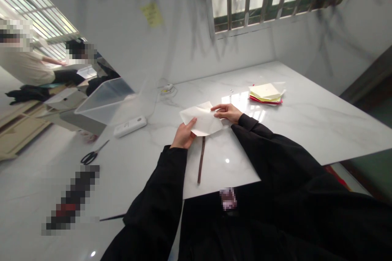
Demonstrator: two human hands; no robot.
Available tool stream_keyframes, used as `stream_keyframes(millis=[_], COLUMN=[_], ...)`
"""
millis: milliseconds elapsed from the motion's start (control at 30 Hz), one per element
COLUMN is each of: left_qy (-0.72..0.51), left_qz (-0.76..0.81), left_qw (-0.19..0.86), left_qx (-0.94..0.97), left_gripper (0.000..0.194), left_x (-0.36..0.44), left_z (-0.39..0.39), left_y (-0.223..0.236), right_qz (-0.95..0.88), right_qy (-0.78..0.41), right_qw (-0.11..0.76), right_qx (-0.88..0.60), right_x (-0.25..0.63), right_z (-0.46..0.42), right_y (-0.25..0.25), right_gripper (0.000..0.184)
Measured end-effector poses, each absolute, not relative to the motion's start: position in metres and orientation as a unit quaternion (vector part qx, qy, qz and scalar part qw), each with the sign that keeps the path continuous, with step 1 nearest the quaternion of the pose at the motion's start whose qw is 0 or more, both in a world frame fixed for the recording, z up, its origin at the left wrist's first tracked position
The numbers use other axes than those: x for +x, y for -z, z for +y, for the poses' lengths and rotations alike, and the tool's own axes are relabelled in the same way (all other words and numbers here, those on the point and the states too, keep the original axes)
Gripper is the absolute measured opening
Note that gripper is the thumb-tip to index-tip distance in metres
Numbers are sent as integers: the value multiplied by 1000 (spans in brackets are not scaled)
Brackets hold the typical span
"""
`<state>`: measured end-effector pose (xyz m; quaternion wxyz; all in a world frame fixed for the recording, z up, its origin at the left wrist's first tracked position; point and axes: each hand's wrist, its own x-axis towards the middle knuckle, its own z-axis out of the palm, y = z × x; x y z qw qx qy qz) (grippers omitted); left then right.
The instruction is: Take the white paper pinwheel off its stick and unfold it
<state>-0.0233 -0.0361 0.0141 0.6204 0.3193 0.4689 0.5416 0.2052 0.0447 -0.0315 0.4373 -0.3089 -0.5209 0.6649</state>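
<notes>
A white sheet of paper [202,119], with creases across it, is held over the marble-patterned table between both hands. My left hand [184,133] pinches its near left edge, thumb on top. At the right edge, the fingers of my right hand [228,113] close on the paper. Below the sheet lies a thin dark brown stick [201,161], its far end hidden under the paper. To the right rests a stack of white, yellow and red papers [266,92].
Scissors [90,156] lie at the left, near a white power strip [130,126]. A clear plastic bin [104,102] stands behind them. A yellow sticky note [152,14] is on the wall. Two people sit at the far left.
</notes>
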Motion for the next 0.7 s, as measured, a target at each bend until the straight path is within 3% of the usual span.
stream_keyframes(millis=[100, 200, 267, 333, 500, 600, 700], left_qy=[-576, -633, -564, -450, -108, -50, -57], left_qz=[513, 532, 536, 527, 615, 644, 665], left_qw=[548, 307, 124, 18, 73, 89, 75], left_qx=[323, 470, 615, 720, 777, 758, 741], left_gripper=[39, 50, 58, 60, 58, 68, 65], left_x=[-29, -60, -85, -105, -129, -138, -146], left_z=[-31, -31, -37, -44, -56, -56, -52], left_y=[-26, -61, -84, -93, -38, -3, 7], right_qz=[-501, -436, -411, -410, -414, -410, -408], right_qy=[-669, -683, -691, -689, -684, -686, -688], right_qw=[456, 497, 501, 498, 498, 498, 497], right_qx=[-307, -311, -321, -330, -335, -337, -336], right_x=[207, 208, 208, 206, 203, 203, 204], right_z=[43, 43, 44, 45, 44, 44, 45], right_y=[28, 25, 24, 24, 25, 25, 26], right_gripper=[51, 37, 30, 28, 29, 31, 32])
